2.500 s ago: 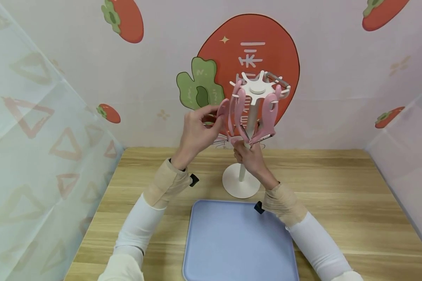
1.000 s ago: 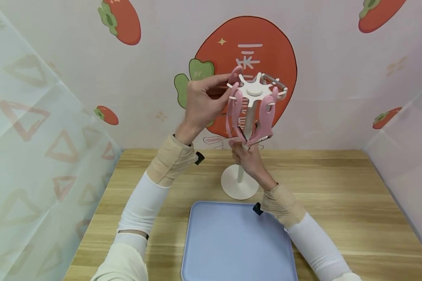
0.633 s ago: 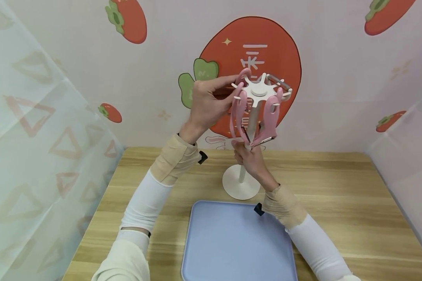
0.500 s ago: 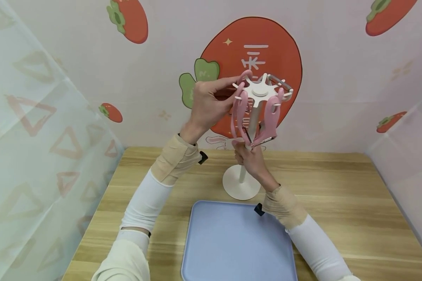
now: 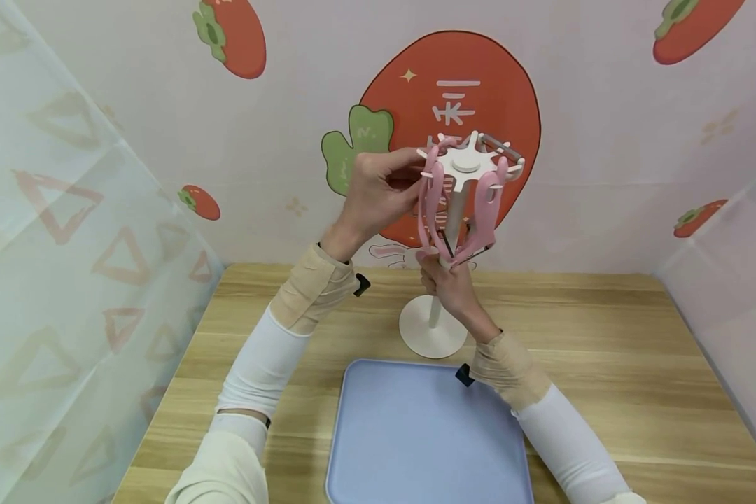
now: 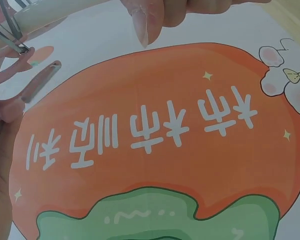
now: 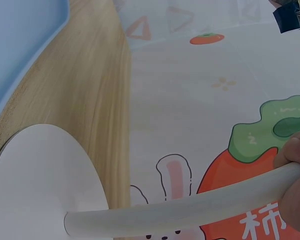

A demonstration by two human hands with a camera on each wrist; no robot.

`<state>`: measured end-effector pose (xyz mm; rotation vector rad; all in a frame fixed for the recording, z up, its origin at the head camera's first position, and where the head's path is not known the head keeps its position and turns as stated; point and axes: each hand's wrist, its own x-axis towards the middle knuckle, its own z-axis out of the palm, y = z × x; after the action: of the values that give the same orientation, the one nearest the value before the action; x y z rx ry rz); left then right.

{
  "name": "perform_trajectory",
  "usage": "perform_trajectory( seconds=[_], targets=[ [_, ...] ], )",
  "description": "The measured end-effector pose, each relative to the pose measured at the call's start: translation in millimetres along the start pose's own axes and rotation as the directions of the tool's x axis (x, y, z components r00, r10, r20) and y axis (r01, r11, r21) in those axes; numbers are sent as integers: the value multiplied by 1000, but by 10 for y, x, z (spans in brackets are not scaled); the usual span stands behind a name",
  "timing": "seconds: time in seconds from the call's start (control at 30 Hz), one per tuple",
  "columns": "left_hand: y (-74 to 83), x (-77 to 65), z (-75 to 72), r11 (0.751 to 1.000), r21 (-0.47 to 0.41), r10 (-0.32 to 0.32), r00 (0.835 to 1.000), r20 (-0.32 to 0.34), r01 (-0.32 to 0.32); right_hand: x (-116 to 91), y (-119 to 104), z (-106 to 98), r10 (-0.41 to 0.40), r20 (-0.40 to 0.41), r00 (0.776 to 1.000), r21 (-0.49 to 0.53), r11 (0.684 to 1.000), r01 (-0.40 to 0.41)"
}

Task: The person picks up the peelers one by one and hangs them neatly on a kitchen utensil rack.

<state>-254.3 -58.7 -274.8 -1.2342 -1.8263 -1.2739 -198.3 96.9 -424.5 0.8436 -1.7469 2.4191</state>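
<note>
A white stand [image 5: 466, 166] with a hooked top holds several pink vegetable peelers [image 5: 486, 203] hung by their handles, blades down. My left hand [image 5: 378, 196] is at the left side of the hooked top. Its fingers pinch one pink peeler [image 6: 12, 109], whose metal blade points away from the fingers in the left wrist view. That peeler's handle end is right at a back-left hook, and the rest is partly hidden behind other peelers. Below the peelers, my right hand [image 5: 450, 283] grips the stand's pole [image 7: 180, 212].
The stand's round white base [image 5: 433, 327] rests on the wooden table [image 5: 605, 336]. In front of it lies a light blue tray [image 5: 428, 427]. A grey bar [image 5: 500, 145] with white ends sits at the back-right hooks. A printed wall sheet [image 5: 579, 175] rises close behind.
My left hand has moved up and right with a peeler to the hooked top, then slightly down, lowering its handle end at the hook. The right hand keeps its grip on the pole.
</note>
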Motion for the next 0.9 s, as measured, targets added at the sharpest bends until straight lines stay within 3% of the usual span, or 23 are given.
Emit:
perform_trajectory(
  seconds=[0.17, 0.43, 0.6, 0.9],
  targets=[
    [4, -9, -2, 1000, -10, -1, 1000, 25, 2, 12, -7, -9, -13, 0, 1000, 7, 1000, 13],
    [13, -90, -27, 998, -14, -54, 995, 86, 56, 14, -21, -16, -7, 12, 1000, 1, 1000, 7],
    [-2, -163, -21, 997, -52, -43, 993, 110, 49, -5, -2, -5, -8, -6, 1000, -10, 1000, 8],
    [-65, -269, 2, 995, -89, -38, 995, 95, 46, -4, -15, 5, 12, -15, 1000, -22, 1000, -12]
  ],
)
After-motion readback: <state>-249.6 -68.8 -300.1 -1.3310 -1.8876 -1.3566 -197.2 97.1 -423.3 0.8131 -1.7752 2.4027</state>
